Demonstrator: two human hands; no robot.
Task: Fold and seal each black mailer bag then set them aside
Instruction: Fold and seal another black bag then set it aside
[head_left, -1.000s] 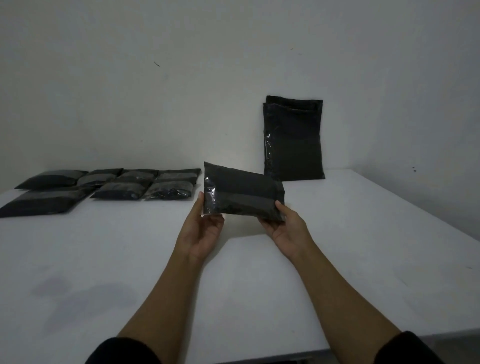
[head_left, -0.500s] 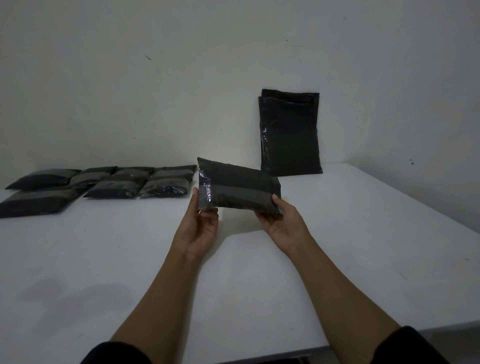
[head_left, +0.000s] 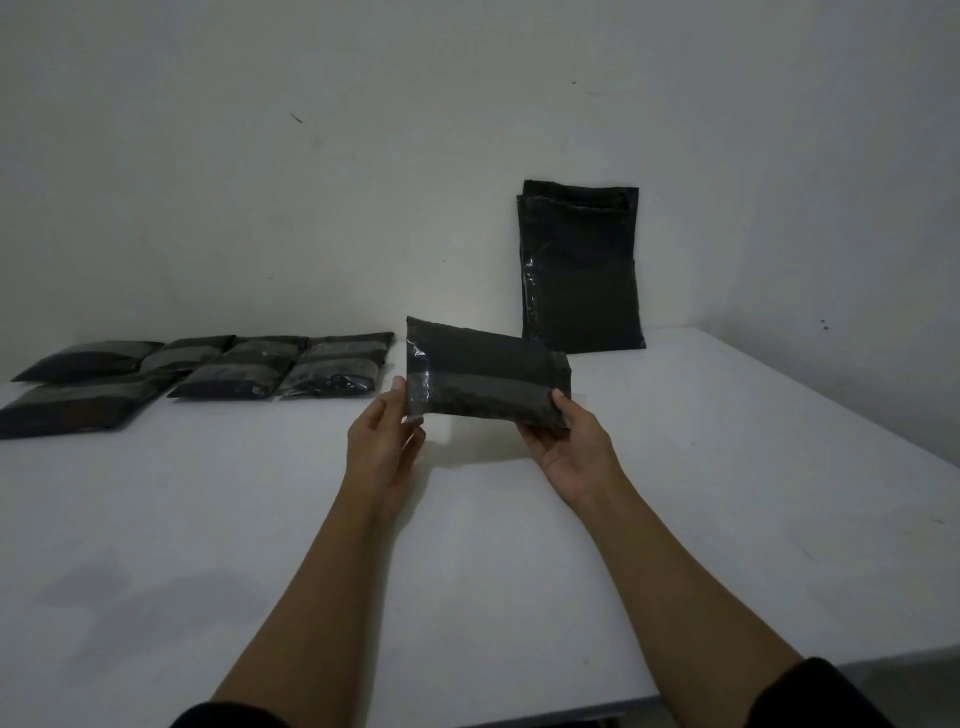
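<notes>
Two hands hold one folded black mailer bag (head_left: 485, 376) in the air above the desk (head_left: 727, 467): the left hand (head_left: 382, 449) pinches its glossy left end, the right hand (head_left: 571, 447) cups the lower right corner, thumb on the front. It looks light, soft and padded, with slick film, so the ends seem the safest hold. Sealed mailer bags (head_left: 208, 371) lie in rows at far left, with bare surface between them and the held bag, likely room to set it down. Unfolded mailer bags (head_left: 579, 270) lean upright against the wall, behind and right. The near desk edge sits close to the sleeves.
</notes>
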